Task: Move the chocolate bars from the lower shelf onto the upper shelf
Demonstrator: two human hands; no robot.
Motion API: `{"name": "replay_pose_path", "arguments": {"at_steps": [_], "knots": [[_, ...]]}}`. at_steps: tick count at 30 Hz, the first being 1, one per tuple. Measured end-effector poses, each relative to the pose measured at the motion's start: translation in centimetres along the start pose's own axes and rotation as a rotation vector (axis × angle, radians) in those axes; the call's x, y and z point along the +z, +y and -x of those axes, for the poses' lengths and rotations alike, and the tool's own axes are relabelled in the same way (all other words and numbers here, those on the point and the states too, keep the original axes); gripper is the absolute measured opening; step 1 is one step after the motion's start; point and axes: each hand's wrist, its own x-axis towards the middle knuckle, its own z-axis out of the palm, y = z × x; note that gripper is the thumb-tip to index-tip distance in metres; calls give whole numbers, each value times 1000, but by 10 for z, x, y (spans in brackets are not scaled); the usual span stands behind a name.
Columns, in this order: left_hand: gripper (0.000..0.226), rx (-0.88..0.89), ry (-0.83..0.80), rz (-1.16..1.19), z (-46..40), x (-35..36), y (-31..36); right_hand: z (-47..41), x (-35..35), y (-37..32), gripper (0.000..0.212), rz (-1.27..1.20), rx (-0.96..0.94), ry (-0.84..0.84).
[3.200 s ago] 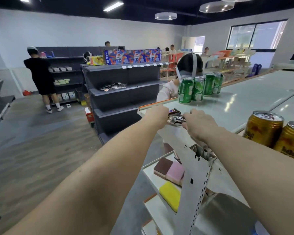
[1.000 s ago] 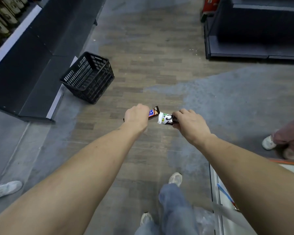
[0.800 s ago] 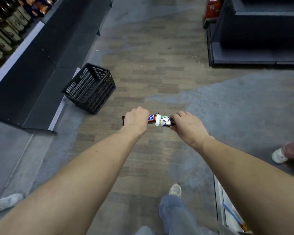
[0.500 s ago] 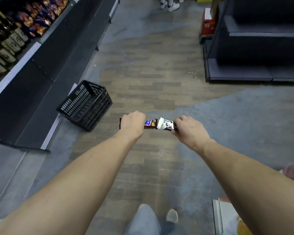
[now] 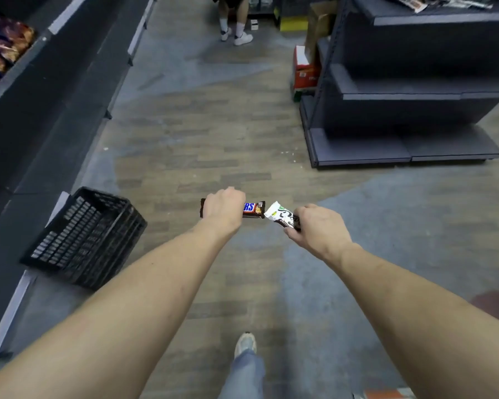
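My left hand (image 5: pixel 223 207) grips a brown Snickers bar (image 5: pixel 253 209) around its middle, both ends sticking out. My right hand (image 5: pixel 317 229) holds a white-and-dark wrapped chocolate bar (image 5: pixel 283 216) by one end; its white end points toward the Snickers bar, nearly touching it. Both hands are stretched out in front of me above the floor of an aisle. A dark shelving unit (image 5: pixel 415 93) stands ahead on the right, with several wrapped bars (image 5: pixel 441 2) lying on its top visible shelf.
A black plastic crate (image 5: pixel 84 237) sits on the floor at the left beside a long dark shelf unit (image 5: pixel 41 105) holding snack bags (image 5: pixel 0 47). Another person's legs (image 5: pixel 235 21) stand at the far end. Red boxes (image 5: pixel 306 70) lean beside the right shelves.
I have turned away from the white shelf and walked down the aisle. The view has tilted up, so the dark shelves appear closer. Both hands keep hold of their bars.
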Motion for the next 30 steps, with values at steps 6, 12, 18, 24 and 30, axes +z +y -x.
{"name": "replay_pose_path", "arguments": {"at_steps": [6,12,18,24,30], "knots": [[35,91,-14,-28,-92,-33,21,-70,-21,34,31,-58,97,46],[40,193,2,-62,-185,-55,78,-128,-37,109,32,-118,188,95],[43,250,2,-111,-286,-79,154,-198,-59,212,31,-121,241,112],[40,312,-7,-134,-370,-109,221,-255,-86,307,29,-144,287,123],[38,341,46,-151,-457,-135,269,-324,-104,374,29,-74,258,135]]}}
